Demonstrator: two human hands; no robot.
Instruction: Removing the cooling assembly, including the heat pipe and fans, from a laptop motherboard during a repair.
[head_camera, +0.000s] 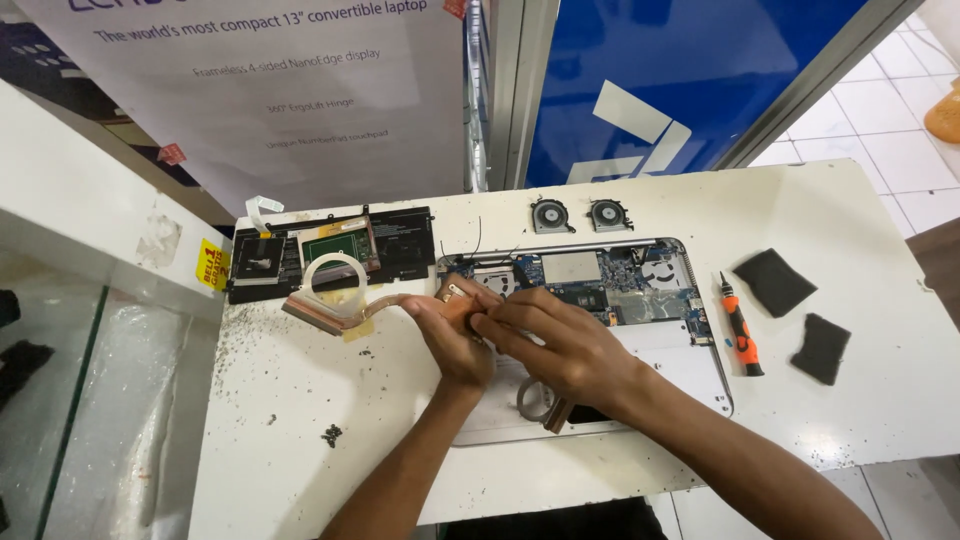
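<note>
Both hands (500, 335) pinch copper heatpipe (340, 305); yellow label (213, 264) left.

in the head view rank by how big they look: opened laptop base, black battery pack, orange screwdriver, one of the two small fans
1. opened laptop base
2. black battery pack
3. orange screwdriver and small fan: too close to rank.

The white table (860, 400) carries one opened laptop (640, 330), two small round fans (552, 215) near its far edge, two dark foam pads (773, 281) toward its right edge, one orange-handled screwdriver (740, 328), one black battery pack (400, 255) and one copper heat pipe (335, 305).
</note>
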